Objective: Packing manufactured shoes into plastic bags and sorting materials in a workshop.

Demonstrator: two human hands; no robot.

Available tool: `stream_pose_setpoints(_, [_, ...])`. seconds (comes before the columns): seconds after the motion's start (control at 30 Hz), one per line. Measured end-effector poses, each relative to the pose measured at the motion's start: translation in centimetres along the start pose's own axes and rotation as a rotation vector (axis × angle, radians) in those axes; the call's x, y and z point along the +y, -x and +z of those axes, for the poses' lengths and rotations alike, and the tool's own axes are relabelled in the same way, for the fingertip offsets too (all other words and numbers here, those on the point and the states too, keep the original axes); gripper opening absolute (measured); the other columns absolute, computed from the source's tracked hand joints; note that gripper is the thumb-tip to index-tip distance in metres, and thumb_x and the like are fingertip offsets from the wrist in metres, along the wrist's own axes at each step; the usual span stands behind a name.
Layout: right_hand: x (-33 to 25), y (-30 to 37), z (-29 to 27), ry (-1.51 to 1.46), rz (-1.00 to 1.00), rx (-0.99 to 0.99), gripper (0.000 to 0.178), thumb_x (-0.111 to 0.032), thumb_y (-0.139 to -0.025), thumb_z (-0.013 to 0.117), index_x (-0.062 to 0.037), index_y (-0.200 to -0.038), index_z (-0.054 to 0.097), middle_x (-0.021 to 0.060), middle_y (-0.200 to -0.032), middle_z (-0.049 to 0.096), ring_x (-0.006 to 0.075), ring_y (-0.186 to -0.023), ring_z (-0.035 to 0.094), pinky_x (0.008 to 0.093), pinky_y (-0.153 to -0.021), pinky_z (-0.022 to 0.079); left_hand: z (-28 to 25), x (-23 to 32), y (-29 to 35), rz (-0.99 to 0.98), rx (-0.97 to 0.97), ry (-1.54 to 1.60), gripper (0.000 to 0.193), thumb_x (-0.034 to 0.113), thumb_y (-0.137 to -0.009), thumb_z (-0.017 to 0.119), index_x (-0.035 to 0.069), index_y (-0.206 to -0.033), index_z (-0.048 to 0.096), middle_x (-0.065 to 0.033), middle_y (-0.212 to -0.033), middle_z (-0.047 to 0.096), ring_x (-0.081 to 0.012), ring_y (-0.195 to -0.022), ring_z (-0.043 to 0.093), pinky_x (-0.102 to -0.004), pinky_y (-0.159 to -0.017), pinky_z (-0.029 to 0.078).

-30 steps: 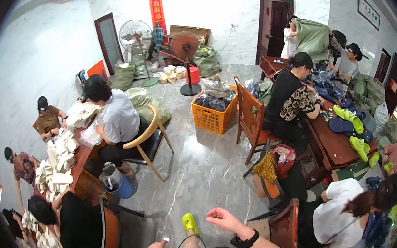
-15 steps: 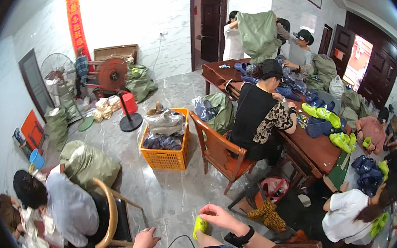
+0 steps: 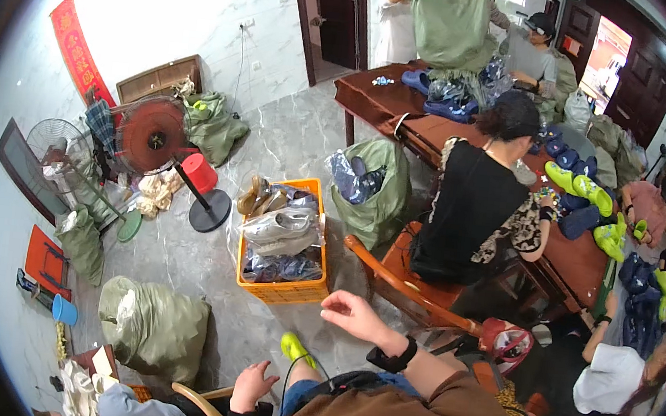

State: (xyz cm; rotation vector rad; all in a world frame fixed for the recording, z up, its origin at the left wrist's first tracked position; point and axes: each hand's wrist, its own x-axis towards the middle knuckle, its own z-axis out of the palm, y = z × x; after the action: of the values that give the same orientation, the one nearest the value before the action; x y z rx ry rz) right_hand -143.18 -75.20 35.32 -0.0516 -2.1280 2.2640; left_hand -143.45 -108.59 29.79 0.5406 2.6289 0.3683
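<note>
My right hand [image 3: 356, 316] hangs in the air with curved, parted fingers and nothing in it. It is nearest to the orange crate [image 3: 286, 290], which holds shoes in clear bags. Lower and to the left, my left hand [image 3: 253, 385] is also open and holds nothing, fingers spread. Dark bands circle both wrists. Between the hands, below on the floor, one of my feet shows in a lime-green clog [image 3: 297, 350]. A thin black cable loops beside it.
Right of the crate stand a green sack [image 3: 377, 204] of bagged shoes and a wooden chair [image 3: 413, 292] with a seated person. Clogs cover part of the long table [image 3: 560, 266]. A stuffed sack [image 3: 153, 327] and standing fans [image 3: 151, 138] are at left. Two people lift a large sack [image 3: 451, 27].
The view has moved forward, bringing the crate, chair and table closer. My right hand has risen toward the crate's front. Behind the table, the lifted sack hangs lower, over the clogs.
</note>
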Motion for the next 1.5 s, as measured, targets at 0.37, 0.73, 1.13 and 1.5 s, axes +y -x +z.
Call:
stream_pose_setpoints(0.37, [2.8,-20.7,-1.0,0.622,0.022,0.64,0.022,-0.016,-0.078,0.074,-0.0044,-0.092,0.062,0.007,-0.083,0.064,0.0205,-0.077,0.062,0.0329,-0.073,0.048,-13.5,-11.8,-27.3,0.209,-0.059,0.01,0.05,0.035,-0.082,0.067,0.006,-0.123,0.058,-0.0206,-0.113,0.063,-0.0389,-0.103,0.06,-0.0454,-0.088,0.049])
stream_pose_setpoints(0.73, [7.0,-23.8,-3.6,1.273,0.497,0.907,0.023,-0.018,-0.07,0.076,-0.0093,-0.086,0.062,0.0062,-0.085,0.061,0.0287,-0.087,0.058,0.0416,-0.077,0.046,-16.6,-22.0,-40.5,0.153,-0.292,-0.095,0.05,0.036,-0.082,0.068,0.007,-0.121,0.059,-0.0201,-0.11,0.064,-0.0377,-0.101,0.061,-0.0456,-0.086,0.05])
stream_pose_setpoints(1.13, [6.4,-24.5,-3.1,1.329,0.781,0.859,0.023,-0.02,-0.067,0.079,-0.01,-0.083,0.065,0.0075,-0.09,0.063,0.0298,-0.092,0.06,0.042,-0.083,0.048,-13.0,-29.8,-39.2,-0.007,-0.455,-0.021,0.055,0.042,-0.081,0.066,0.01,-0.125,0.058,-0.021,-0.114,0.064,-0.0364,-0.107,0.06,-0.0455,-0.09,0.049])
stream_pose_setpoints(1.5, [7.4,-24.6,-3.4,1.295,0.878,0.979,0.027,-0.028,-0.067,0.08,-0.0126,-0.085,0.067,0.0066,-0.096,0.065,0.0278,-0.097,0.061,0.0421,-0.085,0.048,-16.2,-30.9,-43.5,-0.041,-0.316,-0.033,0.058,0.043,-0.08,0.067,0.01,-0.127,0.058,-0.0199,-0.117,0.063,-0.035,-0.112,0.058,-0.0435,-0.093,0.048])
